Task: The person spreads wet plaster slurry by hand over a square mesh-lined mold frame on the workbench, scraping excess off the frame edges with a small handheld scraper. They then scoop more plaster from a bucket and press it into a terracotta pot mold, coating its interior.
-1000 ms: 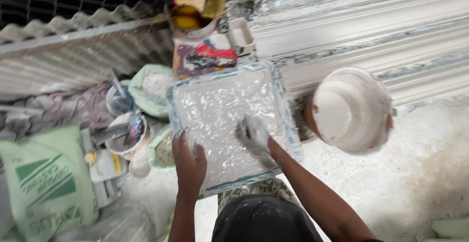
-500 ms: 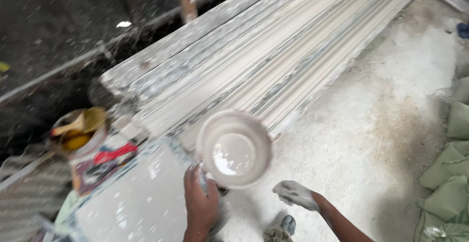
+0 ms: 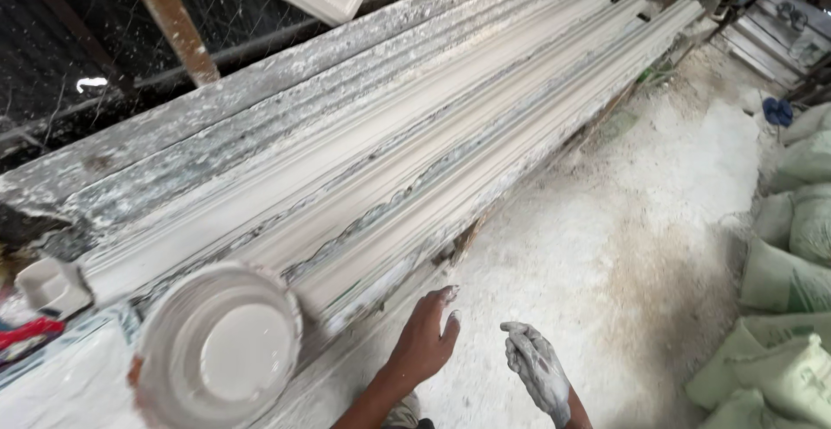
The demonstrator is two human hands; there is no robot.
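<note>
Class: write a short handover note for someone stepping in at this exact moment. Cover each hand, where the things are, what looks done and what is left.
Left hand: empty, fingers spread, plaster on the fingertips, above the dusty floor.
Right hand: empty, coated in grey-white plaster, no grip on anything.
Round bowl: left of both hands, holds white plaster mix, untouched.
Long moulding strips: lying side by side behind the bowl.
Sacks: stacked at right.
Done: plaster is mixed in the bowl. Left: neither hand has picked up anything.

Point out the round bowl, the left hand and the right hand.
round bowl (image 3: pixel 232 353), head view, inner bottom.
left hand (image 3: pixel 426 335), head view, back of the hand.
right hand (image 3: pixel 538 368), head view, plaster-coated palm side.
</note>
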